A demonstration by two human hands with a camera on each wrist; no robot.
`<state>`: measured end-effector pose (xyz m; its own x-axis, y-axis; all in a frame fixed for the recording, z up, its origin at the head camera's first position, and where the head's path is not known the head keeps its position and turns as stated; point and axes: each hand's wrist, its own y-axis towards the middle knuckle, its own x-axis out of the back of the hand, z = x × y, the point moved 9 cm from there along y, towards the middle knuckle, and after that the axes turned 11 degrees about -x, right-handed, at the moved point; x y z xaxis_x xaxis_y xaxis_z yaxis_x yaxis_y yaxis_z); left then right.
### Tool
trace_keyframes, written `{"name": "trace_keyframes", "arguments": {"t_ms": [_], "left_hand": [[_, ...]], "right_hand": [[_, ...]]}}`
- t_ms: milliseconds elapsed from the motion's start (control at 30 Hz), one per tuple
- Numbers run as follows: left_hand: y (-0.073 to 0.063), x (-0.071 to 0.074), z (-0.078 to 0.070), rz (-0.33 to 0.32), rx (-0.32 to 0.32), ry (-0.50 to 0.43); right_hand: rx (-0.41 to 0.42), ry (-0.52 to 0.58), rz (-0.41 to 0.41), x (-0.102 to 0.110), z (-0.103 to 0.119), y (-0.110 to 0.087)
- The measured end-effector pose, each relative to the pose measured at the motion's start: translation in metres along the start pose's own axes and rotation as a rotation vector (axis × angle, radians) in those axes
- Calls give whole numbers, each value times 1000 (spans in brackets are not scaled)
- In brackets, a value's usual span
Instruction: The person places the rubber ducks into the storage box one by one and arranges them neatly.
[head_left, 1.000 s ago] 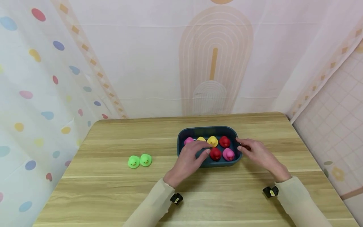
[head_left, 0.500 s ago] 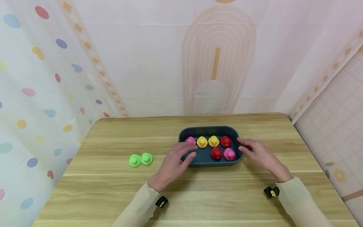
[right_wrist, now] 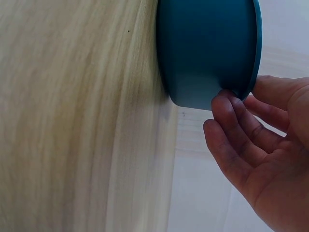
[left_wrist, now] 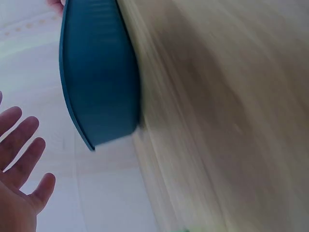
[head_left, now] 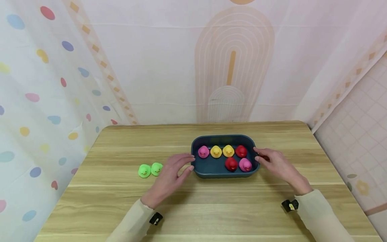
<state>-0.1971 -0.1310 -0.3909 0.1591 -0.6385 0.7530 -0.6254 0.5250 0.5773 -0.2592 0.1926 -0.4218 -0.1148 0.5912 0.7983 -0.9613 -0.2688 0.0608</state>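
A dark blue oblong plastic box (head_left: 211, 175) stands on the wooden table, holding several toy ducks. Its back row has a pink duck (head_left: 203, 152), two yellow ducks (head_left: 216, 152) and a red duck (head_left: 241, 151); in front sit another red duck (head_left: 231, 164) and a pink duck (head_left: 245, 164). My right hand (head_left: 276, 164) pinches the box's right end, fingers (right_wrist: 227, 111) against the outer wall at the rim. My left hand (head_left: 166, 178) is off the box's left end with relaxed, spread fingers and nothing in it, partly overlapping the right one of two green ducks (head_left: 144, 171).
The wooden table (head_left: 229, 215) ends at the back against a pale patterned curtain (head_left: 163, 67). More curtain, with coloured dots, hangs on the left. Black wrist cameras (head_left: 156, 218) sit at both sleeves.
My left hand has moved left and down from over the box, uncovering the pink and yellow ducks inside. My right hand has stayed at the box's right end.
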Motion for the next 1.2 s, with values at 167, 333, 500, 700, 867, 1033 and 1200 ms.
{"name": "trace_keyframes", "arguments": {"t_ms": [167, 333, 500, 700, 867, 1033, 1200], "left_hand": [[-13, 12, 9, -14, -3, 60], [-24, 22, 18, -33, -14, 113], [-35, 31, 27, -41, -8, 159], [-48, 37, 42, 3, 50, 233], [-58, 41, 55, 41, 106, 257], [-65, 43, 65, 81, 149, 272], [-73, 42, 76, 135, 208, 276]], "right_hand": [[3, 10, 7, 0, 0, 0], [4, 16, 8, 0, 2, 0], [-2, 12, 6, 1, 2, -1], [-9, 12, 11, 1, 2, -2], [-8, 5, 11, 1, 2, -1], [-4, 8, 11, 1, 2, -1], [-6, 10, 16, 1, 2, -1]]}}
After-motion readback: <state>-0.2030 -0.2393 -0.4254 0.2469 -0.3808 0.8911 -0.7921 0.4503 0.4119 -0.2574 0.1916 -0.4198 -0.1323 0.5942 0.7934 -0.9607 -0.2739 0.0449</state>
